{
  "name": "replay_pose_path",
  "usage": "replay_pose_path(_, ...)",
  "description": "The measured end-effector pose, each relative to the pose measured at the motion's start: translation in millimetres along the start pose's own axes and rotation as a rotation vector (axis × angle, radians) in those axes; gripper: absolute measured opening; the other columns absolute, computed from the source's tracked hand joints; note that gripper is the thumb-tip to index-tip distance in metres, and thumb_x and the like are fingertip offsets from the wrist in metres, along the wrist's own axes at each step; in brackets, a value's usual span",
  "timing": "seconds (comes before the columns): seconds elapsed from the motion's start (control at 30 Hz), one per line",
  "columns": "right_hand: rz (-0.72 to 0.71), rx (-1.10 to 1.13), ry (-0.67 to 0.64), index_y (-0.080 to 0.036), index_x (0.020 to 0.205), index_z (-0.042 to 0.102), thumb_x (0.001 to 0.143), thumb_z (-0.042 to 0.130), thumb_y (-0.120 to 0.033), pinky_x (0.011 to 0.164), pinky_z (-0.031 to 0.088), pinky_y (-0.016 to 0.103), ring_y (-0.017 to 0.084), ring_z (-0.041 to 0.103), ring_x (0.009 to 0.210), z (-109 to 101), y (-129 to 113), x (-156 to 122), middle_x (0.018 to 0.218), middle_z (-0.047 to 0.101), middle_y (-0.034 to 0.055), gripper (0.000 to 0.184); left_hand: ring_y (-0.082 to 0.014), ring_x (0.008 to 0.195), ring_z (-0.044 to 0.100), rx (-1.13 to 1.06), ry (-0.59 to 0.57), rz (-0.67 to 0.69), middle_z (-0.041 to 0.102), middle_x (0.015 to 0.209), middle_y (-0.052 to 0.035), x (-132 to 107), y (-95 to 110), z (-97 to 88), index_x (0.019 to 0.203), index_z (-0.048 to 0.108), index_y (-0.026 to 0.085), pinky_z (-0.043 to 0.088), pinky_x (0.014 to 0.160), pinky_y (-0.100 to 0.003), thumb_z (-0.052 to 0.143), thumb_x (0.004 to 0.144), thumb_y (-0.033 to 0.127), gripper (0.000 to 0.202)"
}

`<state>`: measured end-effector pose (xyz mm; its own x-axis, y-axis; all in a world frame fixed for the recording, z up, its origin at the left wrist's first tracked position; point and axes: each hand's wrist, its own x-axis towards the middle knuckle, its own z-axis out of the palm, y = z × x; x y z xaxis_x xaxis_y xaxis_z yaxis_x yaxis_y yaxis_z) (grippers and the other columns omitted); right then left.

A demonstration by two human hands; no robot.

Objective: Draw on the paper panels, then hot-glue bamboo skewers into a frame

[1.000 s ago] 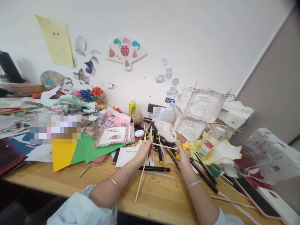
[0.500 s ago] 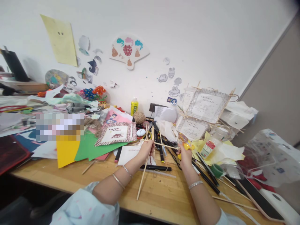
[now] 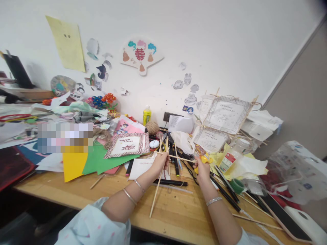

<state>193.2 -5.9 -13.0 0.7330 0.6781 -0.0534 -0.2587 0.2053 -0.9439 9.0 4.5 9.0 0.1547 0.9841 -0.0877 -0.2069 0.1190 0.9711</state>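
Whole view: table (image 3: 178, 209) and wall sit slightly farther right in frame than a second ago; against half a second ago, barely any shift. Hands and held pieces keep the same arrangement. Clock centred on the gap between the hands.

Framed hanging panels (image 3: 227, 114), 2 o'clock, propped near the wall: handwritten lines over drawings, too small to read. Fan-shaped board (image 3: 140, 56), 11 o'clock on the wall: red double-happiness character 囍, legible. Bordered panel (image 3: 127, 144), between 9 and 10, lying over green sheets (image 3: 97, 160): two short written lines above a building drawing, unreadable at this size.

Left hand (image 3: 161, 162), 9 o'clock, closed around the near-level stick (image 3: 180, 158), which spans the gap to the right hand (image 3: 202, 170). Right hand, between 3 and 4, wrapped around a yellow tool (image 3: 205, 159); its exact kind unclear. Long stick (image 3: 154, 200) slants from the left hand toward 7; cannot tell whether it is gripped too.

Clear bottle (image 3: 228, 160), 3 o'clock: red-and-white label, text too fine. Yellow-green bottle (image 3: 146, 116), between 10 and 11: label characters unreadable. Twine ball (image 3: 152, 128), just beside it.
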Motion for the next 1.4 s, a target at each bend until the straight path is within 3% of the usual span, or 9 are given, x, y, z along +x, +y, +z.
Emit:
replay_pose_path(0.5,-0.019,-0.021,-0.004,-0.017,0.064,0.05,0.045,0.08,-0.035,0.033,0.038,0.018,0.006,0.043,0.036,-1.3,4.6,4.2,0.04,0.047,-0.0095,0.04,-0.0069,0.034,0.033,0.023,0.009,0.02,0.039,0.041,0.0049,-1.9,1.3,1.4,0.053,0.044,0.018,0.026,0.034,-0.019,0.044,0.073,0.025,0.022)
replay_pose_path(1.4,0.027,-0.021,0.012,-0.017,0.068,0.051,0.046,0.081,-0.031,0.032,0.036,0.017,0.006,0.043,0.035,-0.7,-0.3,1.8,0.039,0.047,-0.0103,0.04,-0.0074,0.033,0.034,0.038,-0.005,0.051,0.04,0.041,0.0049,-0.7,-1.5,0.9,0.053,0.045,0.018,0.025,0.033,-0.019,0.043,0.071,0.027,0.02)
